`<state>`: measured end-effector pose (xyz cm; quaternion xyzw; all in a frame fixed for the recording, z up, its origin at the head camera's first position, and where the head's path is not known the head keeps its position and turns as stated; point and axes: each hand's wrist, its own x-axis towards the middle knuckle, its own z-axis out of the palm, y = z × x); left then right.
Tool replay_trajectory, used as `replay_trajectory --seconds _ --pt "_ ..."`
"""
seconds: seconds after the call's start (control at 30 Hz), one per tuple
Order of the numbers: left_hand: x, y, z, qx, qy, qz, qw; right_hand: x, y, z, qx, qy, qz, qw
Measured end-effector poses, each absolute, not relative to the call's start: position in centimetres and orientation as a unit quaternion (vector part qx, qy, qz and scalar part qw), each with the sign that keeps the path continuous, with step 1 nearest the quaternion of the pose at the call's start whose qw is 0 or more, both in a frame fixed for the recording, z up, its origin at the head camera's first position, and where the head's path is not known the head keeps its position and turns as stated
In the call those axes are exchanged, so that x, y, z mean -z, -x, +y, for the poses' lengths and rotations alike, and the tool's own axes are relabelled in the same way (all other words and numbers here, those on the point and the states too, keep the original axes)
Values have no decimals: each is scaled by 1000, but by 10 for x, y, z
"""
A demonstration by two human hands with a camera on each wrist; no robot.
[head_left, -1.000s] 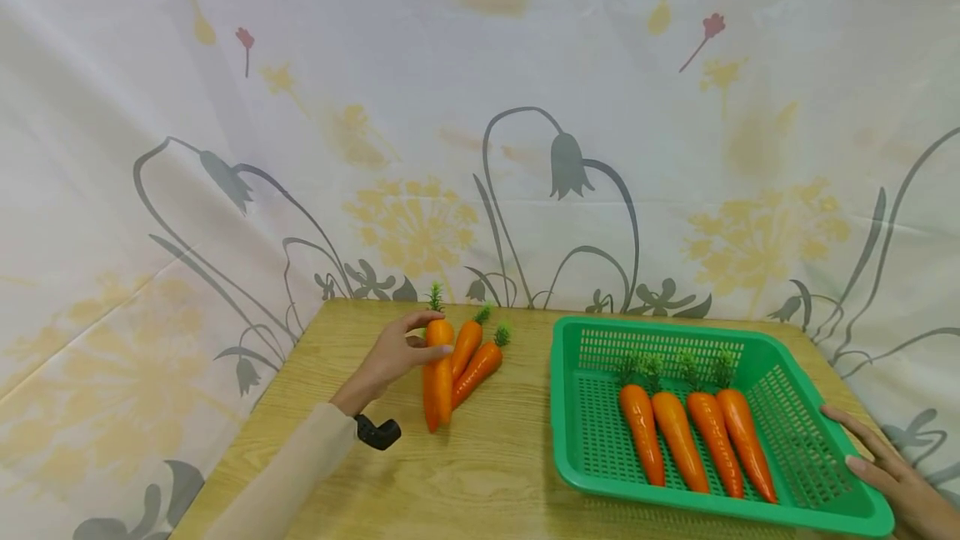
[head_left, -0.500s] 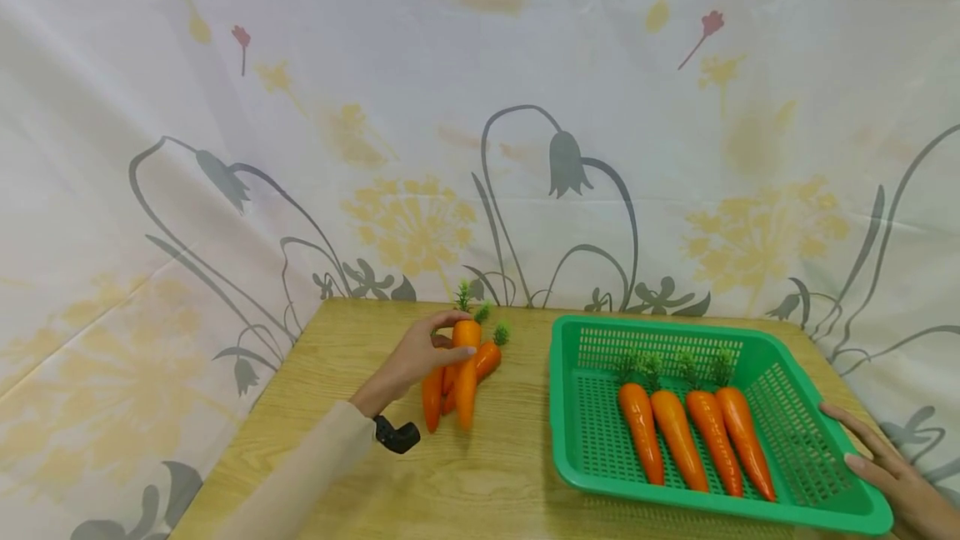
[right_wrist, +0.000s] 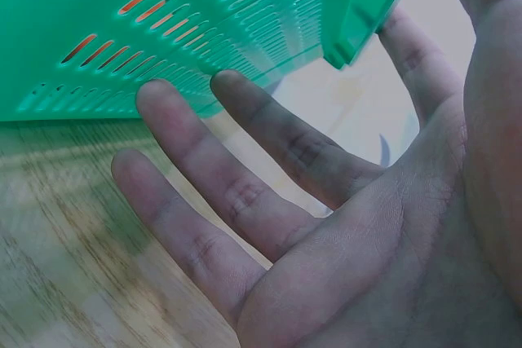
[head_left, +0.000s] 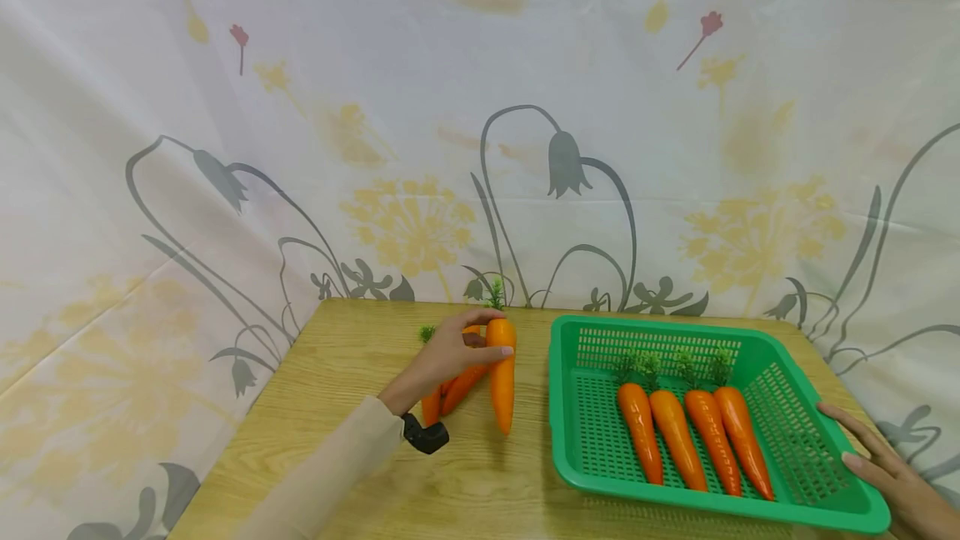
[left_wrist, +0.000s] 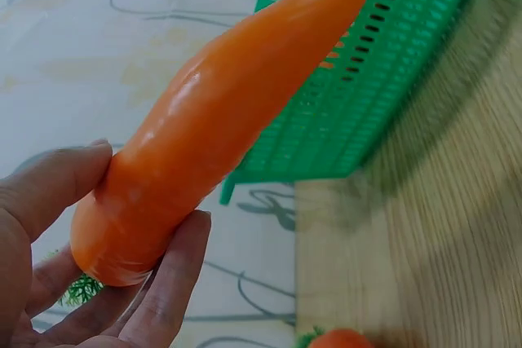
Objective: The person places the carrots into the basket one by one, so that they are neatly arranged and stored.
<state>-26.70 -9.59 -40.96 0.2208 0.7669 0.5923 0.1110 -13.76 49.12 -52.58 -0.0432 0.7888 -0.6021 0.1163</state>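
My left hand (head_left: 446, 357) pinches an orange carrot (head_left: 503, 398) near its thick end. It hangs tip down over the table, green leaf tuft at the top. In the left wrist view, thumb and fingers grip the thick end of this carrot (left_wrist: 196, 120). Other loose carrots (head_left: 462, 390) lie behind the left hand, partly covered by it. A green slotted basket (head_left: 558, 415) sits at the right with several carrots (head_left: 678, 440) side by side inside. My right hand (head_left: 892, 482) touches its right rim; in the right wrist view its fingers (right_wrist: 196, 152) are extended and spread beside the basket's outer wall.
The wooden table (head_left: 360, 340) reaches back to a pale curtain (head_left: 480, 215) printed with flowers. A black device (head_left: 426, 436) is strapped at the left wrist. The basket's left wall stands a short way right of the held carrot.
My left hand has carried the carrot rightward, away from the loose carrots and closer to the basket. The right hand and the basket stay in place.
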Motion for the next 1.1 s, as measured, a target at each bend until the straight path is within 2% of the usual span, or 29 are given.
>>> replay_trajectory --seconds 0.4,0.67,1.1 --pt "405 263 -60 -602 -252 744 142 536 141 503 552 126 820 82" --pt "404 265 -29 -625 -276 713 157 538 140 502 537 127 831 68" --pt "414 272 15 -621 -251 712 210 531 139 497 596 93 788 126"
